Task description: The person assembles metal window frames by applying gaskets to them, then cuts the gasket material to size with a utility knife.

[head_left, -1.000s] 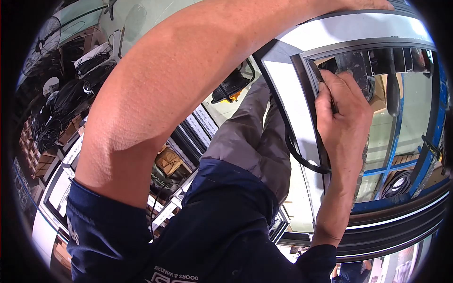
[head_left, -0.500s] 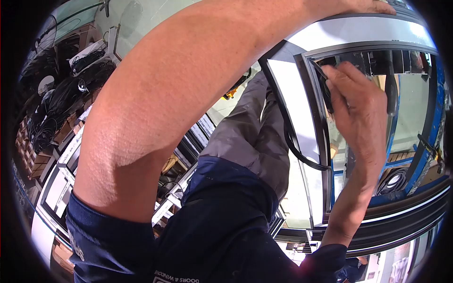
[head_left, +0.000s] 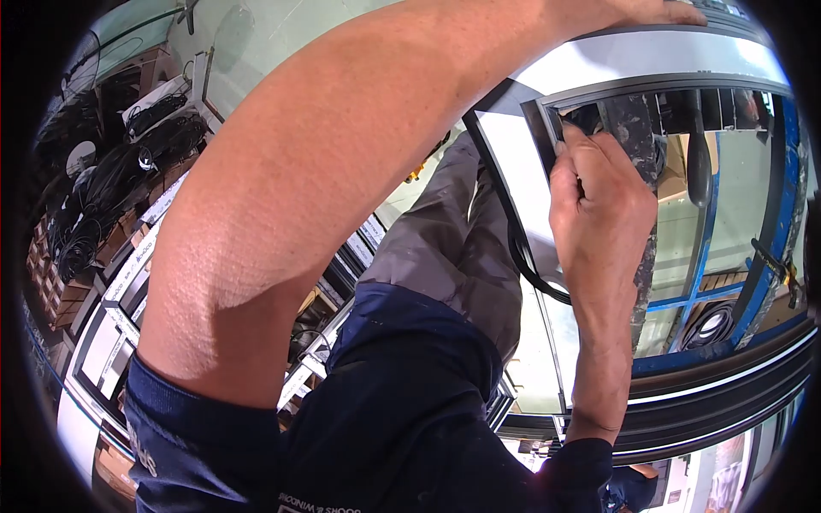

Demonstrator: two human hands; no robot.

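Observation:
A white window or door frame (head_left: 624,53) with dark inner edges lies on the right. My left arm reaches across the top, and my left hand (head_left: 676,12), partly cut off by the view's edge, rests on the frame's far side with its fingers stretched out. At the frame's inner corner, my right hand (head_left: 603,188) has thumb and fingers pinched together against the dark inner edge, on a black rubber strip mostly hidden by the fingers. A loop of black strip (head_left: 534,275) hangs over the white side and passes behind my right wrist.
Under the frame's opening are blue bars (head_left: 676,303), a coil of black cable (head_left: 711,327) and a dark-handled tool (head_left: 774,263). Bundles of black strip (head_left: 103,184) lie on the left, near labelled white profiles (head_left: 128,282). Part of another person (head_left: 631,489) shows at the lower right.
My right hand has moved left, up against the frame's inner edge near the corner. The strip's loop has shifted slightly and is now partly behind it. My left hand has barely moved.

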